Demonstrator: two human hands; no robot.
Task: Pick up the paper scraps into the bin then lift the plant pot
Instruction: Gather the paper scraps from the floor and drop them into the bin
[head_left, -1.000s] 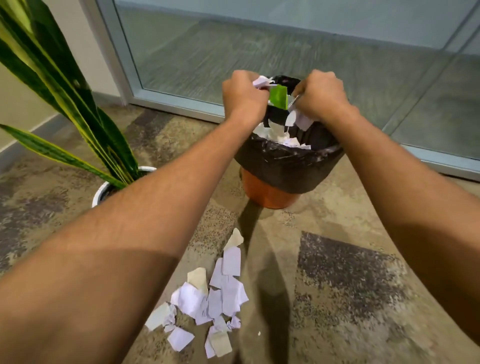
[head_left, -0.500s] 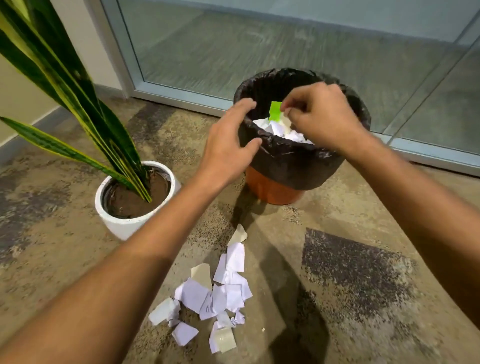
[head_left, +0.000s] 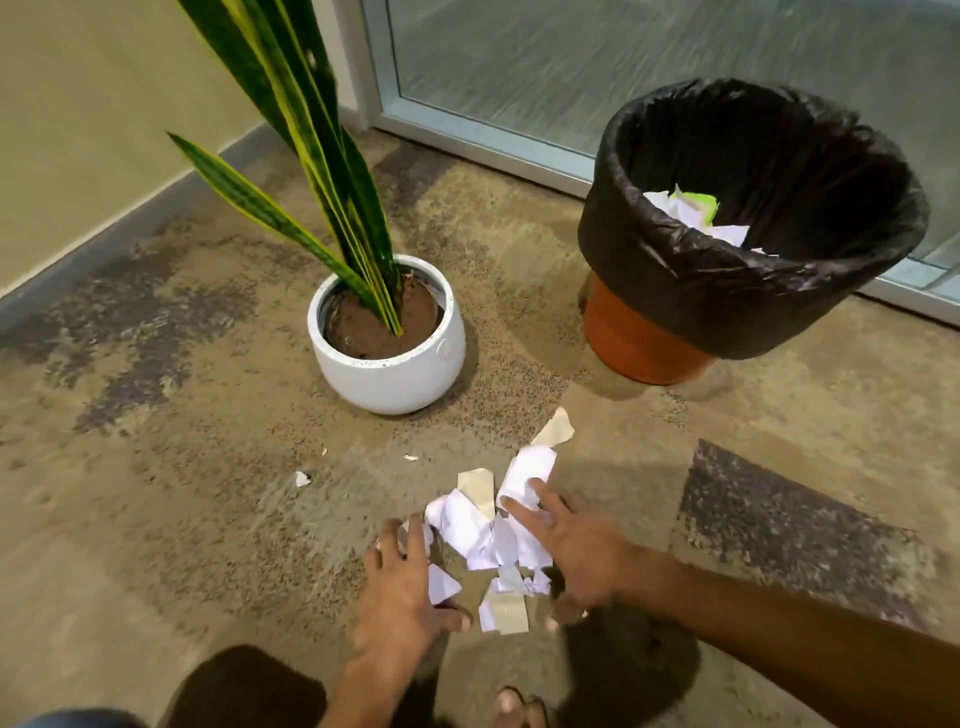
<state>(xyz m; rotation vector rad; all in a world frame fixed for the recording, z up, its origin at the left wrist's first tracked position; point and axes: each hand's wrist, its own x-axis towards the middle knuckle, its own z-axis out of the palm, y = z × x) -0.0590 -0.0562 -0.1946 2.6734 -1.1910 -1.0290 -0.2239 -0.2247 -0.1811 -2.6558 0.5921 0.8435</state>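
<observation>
A loose heap of paper scraps (head_left: 493, 530), white with a few tan pieces, is seen on the mottled floor (head_left: 156, 493), in front of the plant pot (head_left: 389, 358) and slightly to its right. The heap is flanked by both hands: the left hand (head_left: 400, 587) is laid at its left edge, fingers spread and lightly curled, with nothing yet held; the right hand (head_left: 576, 551) is set on its right side, fingers splayed flat across the top scraps, nothing closed upon. This bracketing is judged to be a setup for raking the pile together into one scoop. A few stray flecks (head_left: 302, 478) are noted just in front of the pot, apart from the main heap. The pot, white and round, holds soil and a tall striped plant (head_left: 322, 156) and stands upright, untouched. To the right of the pot, well apart, the bin (head_left: 748, 291) is seen, orange with a black liner, with white scraps and one green piece already inside. Compared with half a second ago, when both hands were up at the bin's rim, they have been brought down to the floor heap, and the view has dropped and swung left.
</observation>
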